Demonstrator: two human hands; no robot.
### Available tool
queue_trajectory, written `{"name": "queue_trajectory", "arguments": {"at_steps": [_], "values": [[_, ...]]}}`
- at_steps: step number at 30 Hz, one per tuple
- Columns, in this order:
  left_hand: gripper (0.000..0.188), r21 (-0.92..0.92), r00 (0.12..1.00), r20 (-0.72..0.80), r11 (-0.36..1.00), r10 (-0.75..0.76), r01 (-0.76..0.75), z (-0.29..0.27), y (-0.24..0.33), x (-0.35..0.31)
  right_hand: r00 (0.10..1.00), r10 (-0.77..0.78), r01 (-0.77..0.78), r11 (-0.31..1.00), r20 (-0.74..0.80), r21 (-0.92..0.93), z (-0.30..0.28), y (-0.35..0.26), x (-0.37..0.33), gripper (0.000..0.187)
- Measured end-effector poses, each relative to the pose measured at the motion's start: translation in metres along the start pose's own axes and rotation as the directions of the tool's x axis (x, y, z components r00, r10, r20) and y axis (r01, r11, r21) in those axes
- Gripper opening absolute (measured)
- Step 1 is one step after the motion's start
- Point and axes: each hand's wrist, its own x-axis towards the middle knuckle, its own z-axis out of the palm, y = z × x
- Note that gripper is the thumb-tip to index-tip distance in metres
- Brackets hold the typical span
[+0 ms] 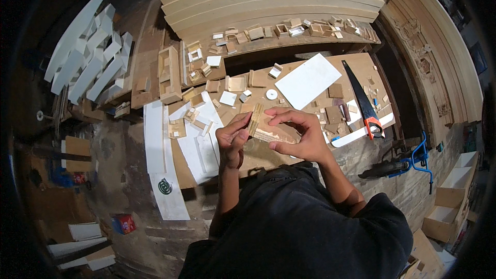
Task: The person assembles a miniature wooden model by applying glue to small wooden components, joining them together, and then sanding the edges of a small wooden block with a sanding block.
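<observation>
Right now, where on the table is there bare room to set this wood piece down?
The white board, between the white disc and the saw, is bare on top. A smaller tabletop patch lies right of the saw's tip. It's crowded left of the disc, with wooden boxes, and left of the saw's handle, with loose blocks.

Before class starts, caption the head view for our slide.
Left hand holding wood piece, right hand open nearby, handsaw on the table.

No words, numbers or signs are legible; any print on the red packet (124,223) is too small to read.
</observation>
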Motion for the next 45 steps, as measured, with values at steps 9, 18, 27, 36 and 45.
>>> {"name": "queue_trajectory", "arguments": {"at_steps": [9,18,27,36,45], "values": [[0.078,-0.125,1.0,0.015,0.992,-0.025,0.026,-0.008,-0.026,-0.008,0.997,-0.074,0.073,0.978,0.003,-0.197,-0.002,-0.011,-0.005,0.042],[0.085,-0.182,1.0,0.018,0.983,-0.014,0.017,-0.016,-0.034,-0.009,0.99,-0.138,0.123,0.953,-0.033,-0.278,0.01,-0.026,-0.007,0.043],[0.087,-0.199,1.0,-0.019,0.98,0.001,-0.004,-0.007,-0.038,-0.014,0.99,-0.132,0.107,0.933,-0.052,-0.344,0.013,-0.031,-0.008,0.042],[0.087,-0.219,1.0,-0.016,0.976,-0.003,0.0,-0.002,-0.037,-0.017,0.994,-0.109,0.098,0.957,-0.024,-0.272,0.005,-0.023,-0.01,0.043],[0.087,-0.096,0.996,-0.074,0.994,0.053,-0.06,0.033,-0.025,-0.02,0.989,-0.135,0.144,0.963,0.054,-0.226,-0.029,-0.025,-0.007,0.041]]}}
